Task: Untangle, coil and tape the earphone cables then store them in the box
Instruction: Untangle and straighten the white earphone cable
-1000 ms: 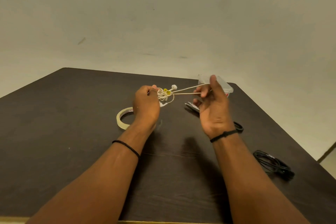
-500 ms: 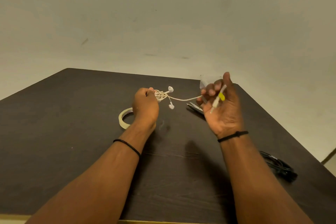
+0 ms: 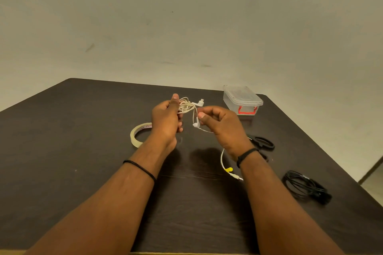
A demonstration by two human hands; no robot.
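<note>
Dark wood-grain worktop [image 3: 83, 172] vs plain beige wall [image 3: 186, 16]. Left hand [image 3: 165, 119] fingers grip tangled white earphone cable [image 3: 186, 105] above worktop; right hand [image 3: 222, 125] fingers pinch its strand. Clear lidded plastic box w/ red latch [image 3: 242, 99] at worktop's far edge.

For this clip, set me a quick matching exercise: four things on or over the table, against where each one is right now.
Things:
1. white earphones
2. tape roll
3. box
4. black cable coil

Places:
A. far right corner of the table, lid on
B. held in the left hand
C. on the table, right of the right forearm
D. on the table, left of the left wrist

Pairs: 1-B, 2-D, 3-A, 4-C
</note>
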